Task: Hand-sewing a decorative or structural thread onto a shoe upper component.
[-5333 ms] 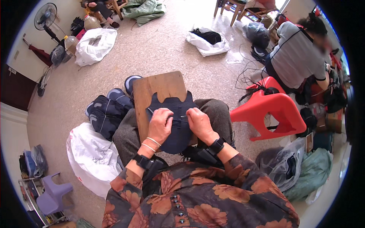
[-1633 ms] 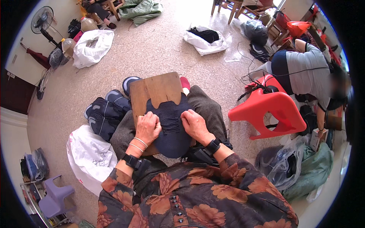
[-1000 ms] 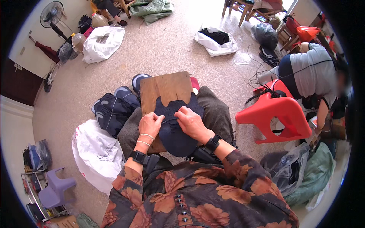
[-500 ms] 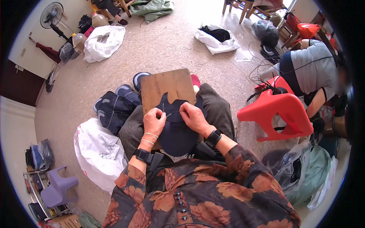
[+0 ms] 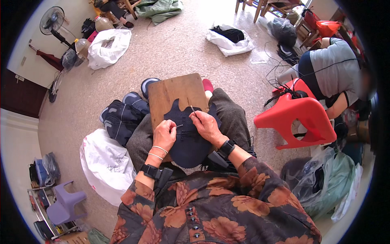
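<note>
A dark navy fabric piece (image 5: pixel 189 148), rounded at the near end and with pointed tabs at the far end, lies over a wooden board (image 5: pixel 178 87) on my lap. My left hand (image 5: pixel 164 134) is closed in a pinch at its left side, with a short thin grey stick (image 5: pixel 179 126) poking out from the fingertips. Over the right part of the fabric, my right hand (image 5: pixel 206 124) pinches another thin stick (image 5: pixel 192 108), its end pointing up and away. Whether the sticks are needles or hooks is too small to tell.
Bundled dark pieces (image 5: pixel 120 118) and a white sack (image 5: pixel 106 162) lie left of my legs. A red stool (image 5: pixel 300 118) stands at the right, near a bending person (image 5: pixel 333 65). Farther off are another white bag (image 5: pixel 237 49), a fan (image 5: pixel 52 20) and a purple stool (image 5: pixel 65 203).
The stick at my left hand has swung from upright to pointing right. My right hand has shifted slightly nearer to me, and its stick now points up and away. The fabric stays put.
</note>
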Demonstrator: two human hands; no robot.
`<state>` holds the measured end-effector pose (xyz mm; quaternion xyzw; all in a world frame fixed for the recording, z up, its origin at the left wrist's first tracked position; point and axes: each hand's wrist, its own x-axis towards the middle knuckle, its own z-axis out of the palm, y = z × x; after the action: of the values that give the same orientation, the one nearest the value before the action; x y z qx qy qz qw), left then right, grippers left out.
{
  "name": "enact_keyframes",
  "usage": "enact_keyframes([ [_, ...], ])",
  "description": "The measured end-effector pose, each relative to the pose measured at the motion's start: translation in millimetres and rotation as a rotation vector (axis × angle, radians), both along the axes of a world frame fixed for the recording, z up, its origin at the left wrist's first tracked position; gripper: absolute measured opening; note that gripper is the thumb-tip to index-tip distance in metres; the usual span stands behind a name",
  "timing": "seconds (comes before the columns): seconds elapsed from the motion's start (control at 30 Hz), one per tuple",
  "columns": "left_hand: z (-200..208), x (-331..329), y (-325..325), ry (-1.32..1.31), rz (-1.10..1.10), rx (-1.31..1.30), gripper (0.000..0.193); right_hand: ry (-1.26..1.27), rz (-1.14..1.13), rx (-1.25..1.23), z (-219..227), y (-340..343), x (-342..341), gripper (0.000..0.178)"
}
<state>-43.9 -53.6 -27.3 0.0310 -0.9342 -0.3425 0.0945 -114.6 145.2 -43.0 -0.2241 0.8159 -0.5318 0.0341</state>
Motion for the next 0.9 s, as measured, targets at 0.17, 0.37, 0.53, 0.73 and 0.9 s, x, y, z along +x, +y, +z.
enact_keyframes([
  [0.17, 7, 1, 0, -0.024, -0.015, -0.017, 0.003, 0.004, 0.010, 0.020, 1, 0, 1, 0.018],
  [0.37, 10, 2, 2, -0.035, -0.072, -0.089, 0.004, 0.118, 0.105, 0.086, 0, 2, 0, 0.016],
  [0.53, 8, -3, -2, -0.018, -0.096, -0.076, 0.003, 0.095, 0.196, 0.082, -1, 9, -1, 0.016],
  [0.73, 5, -11, -5, -0.085, -0.186, 0.063, 0.001, 0.110, 0.284, 0.170, 4, 9, -6, 0.017],
  [0.9, 2, -13, -5, 0.017, -0.204, -0.087, 0.007, 0.114, 0.276, 0.156, 5, 10, -5, 0.016],
])
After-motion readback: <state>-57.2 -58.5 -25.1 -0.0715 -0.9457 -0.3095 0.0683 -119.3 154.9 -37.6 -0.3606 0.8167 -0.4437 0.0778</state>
